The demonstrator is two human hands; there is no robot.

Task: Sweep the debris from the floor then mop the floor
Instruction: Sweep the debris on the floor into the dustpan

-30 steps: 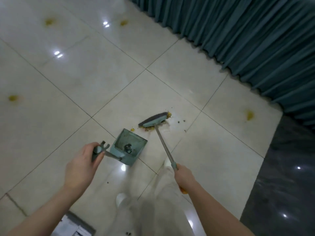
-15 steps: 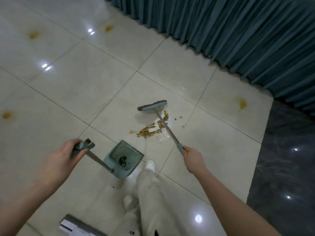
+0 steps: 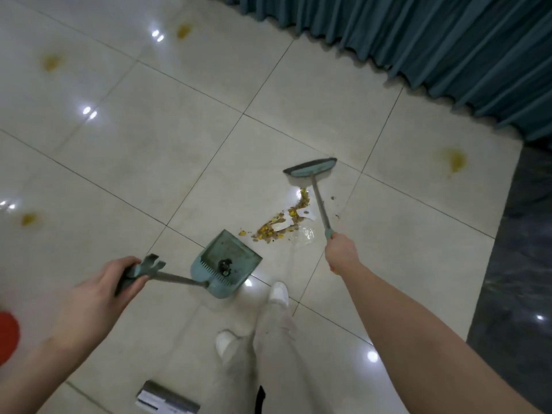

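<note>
currently, the left hand (image 3: 98,289) grips the handle end of the dustpan (image 3: 236,249), which rests on the floor (image 3: 167,138). the right hand (image 3: 340,253) grips the broom (image 3: 312,170) shaft, with the head beyond the debris (image 3: 279,227). the debris lies between broom head and pan mouth. yellow stains (image 3: 454,159) mark tiles near the curtain (image 3: 448,49).

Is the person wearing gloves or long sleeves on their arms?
No. The left hand and right hand wear no gloves, and no watch or ring shows. The left forearm and right forearm have no sleeves in view.
</note>
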